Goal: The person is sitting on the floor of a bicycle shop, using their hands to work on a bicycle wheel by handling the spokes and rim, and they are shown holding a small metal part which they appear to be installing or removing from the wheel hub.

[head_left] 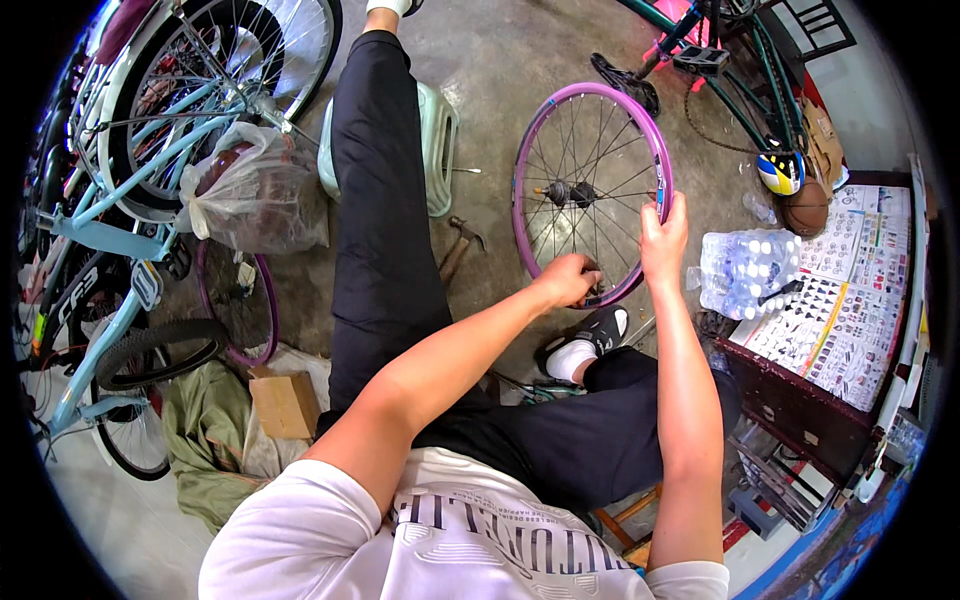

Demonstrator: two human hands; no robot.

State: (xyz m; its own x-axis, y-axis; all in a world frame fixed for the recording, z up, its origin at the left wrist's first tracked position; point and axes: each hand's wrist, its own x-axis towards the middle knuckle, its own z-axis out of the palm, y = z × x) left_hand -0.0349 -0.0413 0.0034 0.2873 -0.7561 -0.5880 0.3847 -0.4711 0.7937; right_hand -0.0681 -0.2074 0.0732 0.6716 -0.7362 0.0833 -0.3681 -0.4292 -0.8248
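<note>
Right hand [664, 238] upright; around purple rim [590, 90]

Runs in large dark capitals across the white T-shirt [470, 535], with finer lines just above. Shows as pale lettering on the right side of the purple wheel rim [661, 165]. Stands bold and white on a black bicycle frame [72, 302]. Covers a parts sheet [845, 300] in tiny print, too small to read.
</note>
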